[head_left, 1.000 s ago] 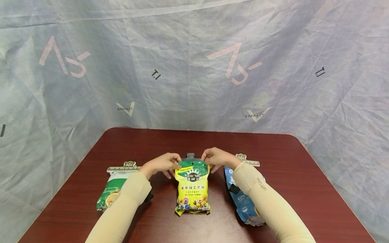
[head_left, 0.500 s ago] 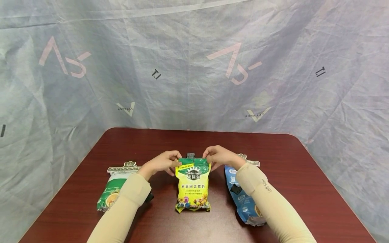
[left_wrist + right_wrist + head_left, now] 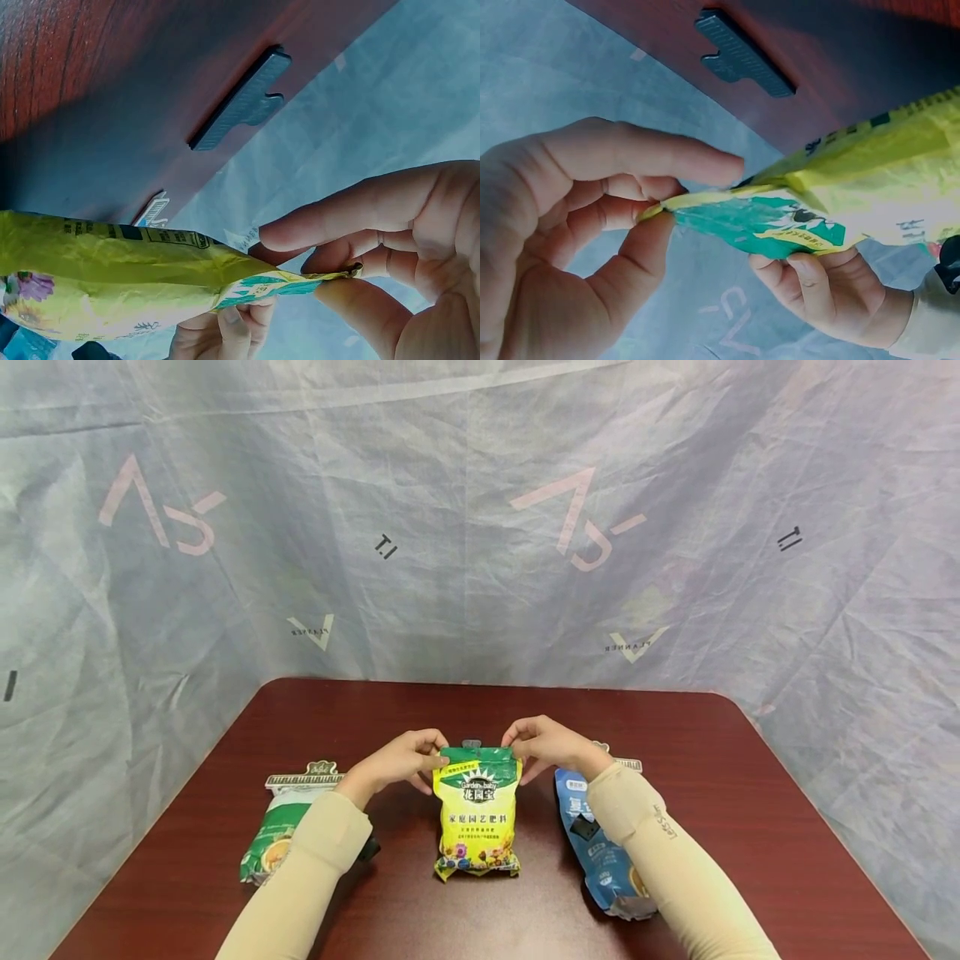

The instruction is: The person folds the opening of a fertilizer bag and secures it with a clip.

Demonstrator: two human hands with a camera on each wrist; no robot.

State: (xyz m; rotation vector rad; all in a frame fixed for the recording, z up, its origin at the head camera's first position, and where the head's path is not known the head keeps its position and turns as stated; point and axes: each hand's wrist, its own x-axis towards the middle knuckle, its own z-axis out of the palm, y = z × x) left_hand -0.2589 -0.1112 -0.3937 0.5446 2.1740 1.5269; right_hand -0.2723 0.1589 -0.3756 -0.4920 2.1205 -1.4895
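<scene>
A yellow-and-green garden fertilizer bag (image 3: 477, 818) is in the middle of the head view, its top edge raised. My left hand (image 3: 401, 762) pinches the top left corner between thumb and fingers. At the opposite top corner, my right hand (image 3: 549, 747) pinches the green strip the same way. Both wrist views show the top of the bag (image 3: 135, 277) drawn flat between the hands, with the thumb (image 3: 641, 244) on its front side. Behind the bag a dark clip (image 3: 240, 101) lies on the table, mostly hidden in the head view.
To the left lies a green-and-white bag (image 3: 281, 827) with a pale ornate clip (image 3: 307, 777) at its top, partly behind the left sleeve. A blue bag (image 3: 596, 852) lies to the right, partly under the right forearm. A grey cloth (image 3: 465, 527) hangs behind the reddish-brown table (image 3: 390, 702).
Both hands have lifted the top of the fertilizer bag slightly up and away, so it covers more of the dark clip. The side bags have stayed in place.
</scene>
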